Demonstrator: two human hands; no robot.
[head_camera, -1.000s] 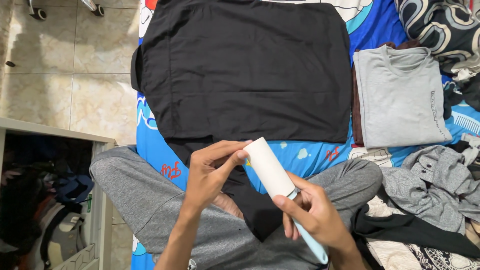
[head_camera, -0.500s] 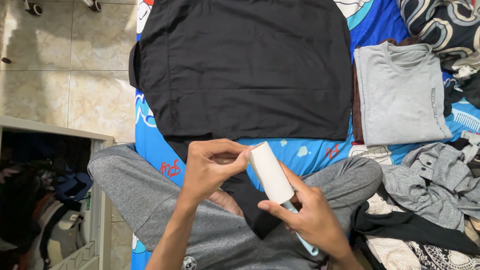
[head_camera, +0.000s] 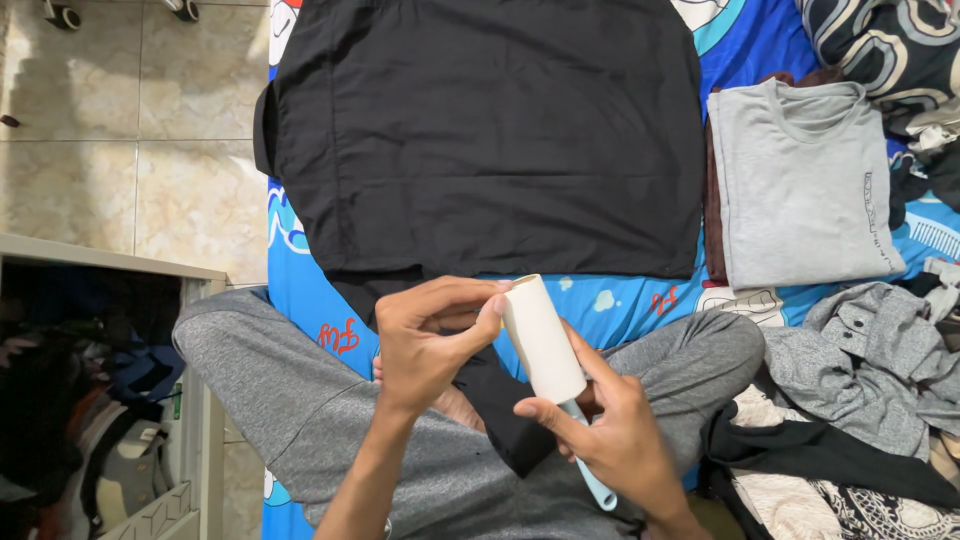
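Lint roller (head_camera: 542, 338) is held above the person's lap, between both hands, roll end tilted up toward the black shirt (head_camera: 485, 130), handle end down toward the body.

Handling, judged: light item, one-hand carry OK. Roll is a stiff cylinder, white paper surface, prob. tacky, so fingers may stick or lift a sheet edge. Pale blue plastic handle (head_camera: 592, 476) is hard and smooth, the sound place to take hold; roll body better pinched at its end rim only.

Left hand (head_camera: 430, 335): fingers curled, thumb and forefinger tips closed on the top end of the roll, at the rim. Other fingers (head_camera: 440, 300) bent in beside it; whether they bear on the roll can't be told.

Right hand (head_camera: 610, 430): closed round the handle just below the roll, thumb lying up against the roll's lower side. Handle tip shows past the palm. Grip looks firm, not strained.

Surrounds: black shirt spread flat on blue printed sheet (head_camera: 640, 300), its hem near the roll's top end. Folded grey t-shirt (head_camera: 800, 180) lies to the right, apart from it. Crumpled grey garment (head_camera: 880, 350) by the right knee. Person sits cross-legged in grey trousers (head_camera: 290, 400). Tiled floor (head_camera: 130, 130) at left.
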